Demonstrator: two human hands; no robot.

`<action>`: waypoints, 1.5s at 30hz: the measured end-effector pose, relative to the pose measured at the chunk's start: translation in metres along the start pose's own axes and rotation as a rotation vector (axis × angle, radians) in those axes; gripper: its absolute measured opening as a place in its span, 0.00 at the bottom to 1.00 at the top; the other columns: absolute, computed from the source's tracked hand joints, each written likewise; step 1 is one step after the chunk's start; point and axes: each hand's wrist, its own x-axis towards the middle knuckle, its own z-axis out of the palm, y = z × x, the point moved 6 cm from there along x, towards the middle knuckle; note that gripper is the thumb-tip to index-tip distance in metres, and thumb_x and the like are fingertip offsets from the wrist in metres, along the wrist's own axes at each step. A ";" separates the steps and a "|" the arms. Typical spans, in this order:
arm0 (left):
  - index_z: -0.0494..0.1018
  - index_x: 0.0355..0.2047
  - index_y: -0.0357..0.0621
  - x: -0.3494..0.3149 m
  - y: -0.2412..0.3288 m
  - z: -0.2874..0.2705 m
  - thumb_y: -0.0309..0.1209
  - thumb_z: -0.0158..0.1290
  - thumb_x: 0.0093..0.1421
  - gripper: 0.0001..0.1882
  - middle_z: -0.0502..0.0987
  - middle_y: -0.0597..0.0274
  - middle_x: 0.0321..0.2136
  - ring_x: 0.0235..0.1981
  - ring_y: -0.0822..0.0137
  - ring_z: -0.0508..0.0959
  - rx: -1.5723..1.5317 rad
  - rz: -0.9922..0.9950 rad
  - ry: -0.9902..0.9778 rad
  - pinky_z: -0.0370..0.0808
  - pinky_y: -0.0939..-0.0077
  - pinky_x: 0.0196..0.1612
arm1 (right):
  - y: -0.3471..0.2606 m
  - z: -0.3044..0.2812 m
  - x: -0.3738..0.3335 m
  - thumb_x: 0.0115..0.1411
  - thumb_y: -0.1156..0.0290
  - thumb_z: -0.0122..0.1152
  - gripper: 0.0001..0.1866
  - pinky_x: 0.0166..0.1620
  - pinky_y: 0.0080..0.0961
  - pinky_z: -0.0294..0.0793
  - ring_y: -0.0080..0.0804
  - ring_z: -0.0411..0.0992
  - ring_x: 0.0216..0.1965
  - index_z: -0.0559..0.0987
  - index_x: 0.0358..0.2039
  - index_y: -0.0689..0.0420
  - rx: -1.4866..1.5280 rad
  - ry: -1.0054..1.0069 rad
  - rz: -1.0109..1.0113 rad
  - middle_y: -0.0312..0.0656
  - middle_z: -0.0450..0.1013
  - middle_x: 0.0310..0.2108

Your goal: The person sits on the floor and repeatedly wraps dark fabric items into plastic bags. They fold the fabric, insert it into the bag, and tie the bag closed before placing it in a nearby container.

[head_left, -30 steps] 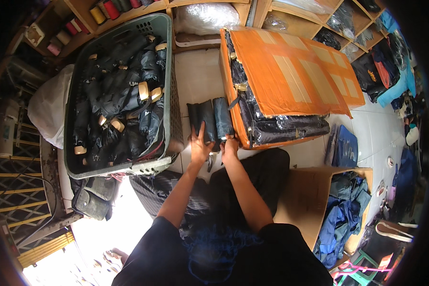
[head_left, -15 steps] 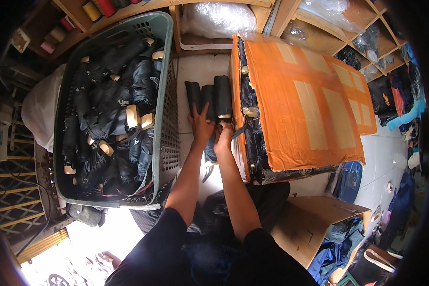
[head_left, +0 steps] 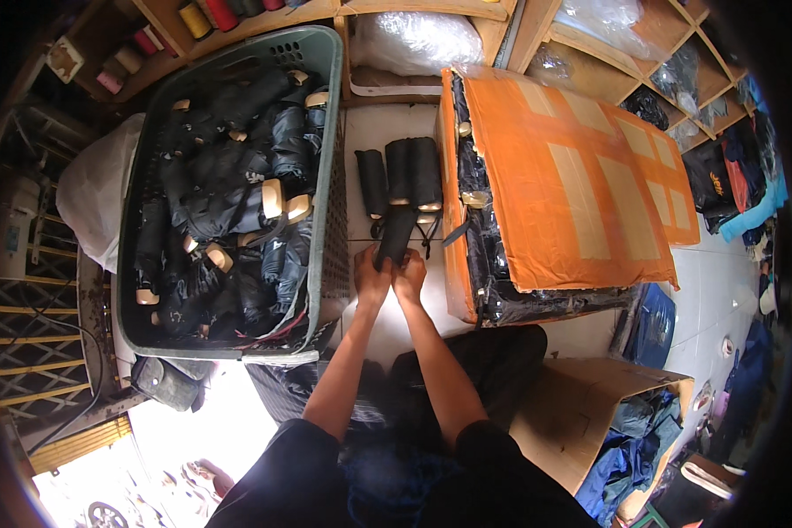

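A black folded umbrella [head_left: 397, 236] in its sleeve points away from me, gripped at its near end. My left hand [head_left: 371, 277] is closed on its left side, and my right hand [head_left: 408, 275] is closed on its right side. Just beyond it on the white tiles lie three more black folded umbrellas side by side: one on the left [head_left: 372, 180], one in the middle [head_left: 399, 172] and one on the right [head_left: 426, 172]. Pale handle ends and dark wrist straps show at their near ends. My fingertips are partly hidden.
To the left stands a dark green perforated basket [head_left: 328, 106] heaped with black folded umbrellas. An orange-topped carton [head_left: 559, 167], filled with black-wrapped items, is close on the right. Wooden shelves [head_left: 519, 35] line the back; an open cardboard box [head_left: 550, 414] with blue cloth sits at lower right.
Both hands have drawn back toward me from the row of umbrellas and now hold one umbrella nearer my body. The view has shifted slightly.
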 end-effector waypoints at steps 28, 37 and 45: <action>0.65 0.57 0.43 -0.035 0.014 0.016 0.28 0.47 0.62 0.22 0.68 0.55 0.55 0.50 0.64 0.72 -0.426 0.319 -0.484 0.70 0.69 0.47 | -0.083 -0.165 -0.126 0.62 0.73 0.54 0.14 0.45 0.24 0.74 0.27 0.75 0.40 0.72 0.48 0.61 0.336 -0.352 -0.225 0.42 0.74 0.43; 0.67 0.53 0.38 -0.169 0.044 -0.059 0.34 0.47 0.66 0.18 0.75 0.54 0.46 0.43 0.63 0.76 -0.273 0.220 -0.784 0.71 0.71 0.45 | -0.203 -0.453 -0.231 0.56 0.78 0.55 0.07 0.35 0.29 0.74 0.39 0.75 0.30 0.77 0.36 0.62 -0.407 0.359 -0.340 0.49 0.75 0.31; 0.69 0.49 0.34 -0.218 0.129 -0.105 0.27 0.46 0.65 0.14 0.76 0.53 0.44 0.44 0.64 0.76 -0.324 0.358 -0.714 0.69 0.72 0.52 | -0.104 -0.563 -0.199 0.51 0.75 0.62 0.18 0.48 0.44 0.68 0.45 0.63 0.53 0.74 0.45 0.55 -1.212 0.310 -0.193 0.41 0.69 0.49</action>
